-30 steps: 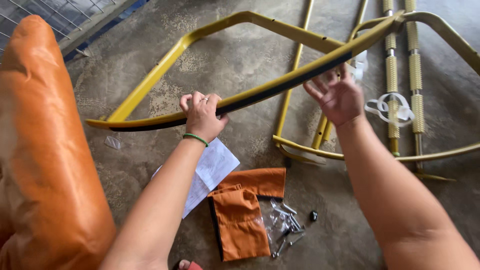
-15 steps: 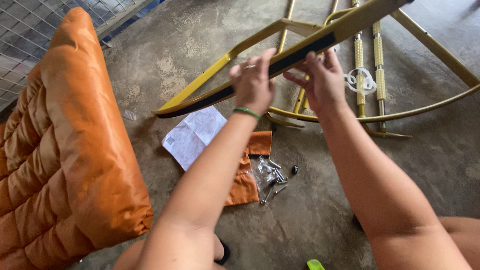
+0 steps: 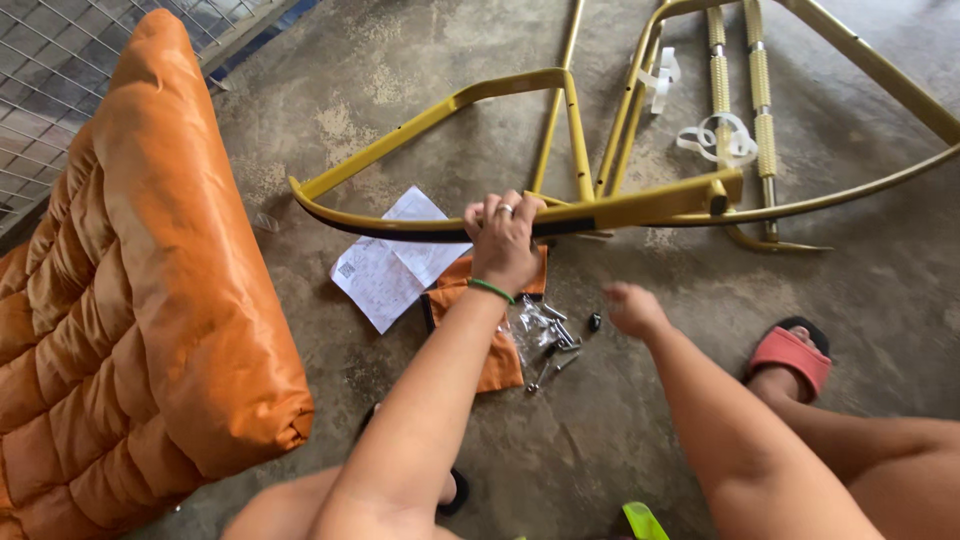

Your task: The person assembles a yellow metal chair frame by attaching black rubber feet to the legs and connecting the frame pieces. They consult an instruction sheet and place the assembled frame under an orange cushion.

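Fingers [image 3: 500, 212] of left hand [image 3: 503, 245] grip yellow frame rail [image 3: 420, 222], lying left-right.

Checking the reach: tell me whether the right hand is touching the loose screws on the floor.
Apart. The head view shows the right hand beside the screws, with bare concrete floor visible between them.

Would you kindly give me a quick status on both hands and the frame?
Left hand gripping the yellow frame rail, held off the floor. Right hand empty, low beside the loose screws. Nothing between hand and screws.
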